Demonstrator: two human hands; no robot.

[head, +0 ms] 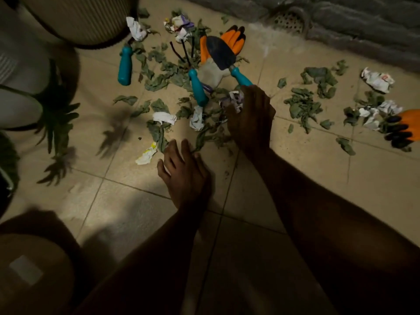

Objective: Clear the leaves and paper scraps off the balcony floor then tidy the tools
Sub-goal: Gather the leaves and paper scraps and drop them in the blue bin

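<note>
Resting flat, left hand (184, 176) touches leaves (159, 135); right hand (250, 119) covers a paper scrap (235, 98), grip unclear.

1. Dim overall; one soft patch of light lies across the floor (127, 201) at centre-left.
2. Lower corners fall into near-black shadow.
3. The plant (58, 126) at left is motion-blurred; edges bow.

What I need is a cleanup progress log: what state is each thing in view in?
Leaves: scattered, uncollected.
Paper scraps: crumpled, scattered.
Left hand: flat, fingers spread, low beside leaves.
Right hand: over a paper scrap, grip unclear.
Trowel: lying across an orange glove.
Hand rake: lying on the leaves.
Third tool: lying, head hidden.
Second glove: lying at the right edge.
</note>
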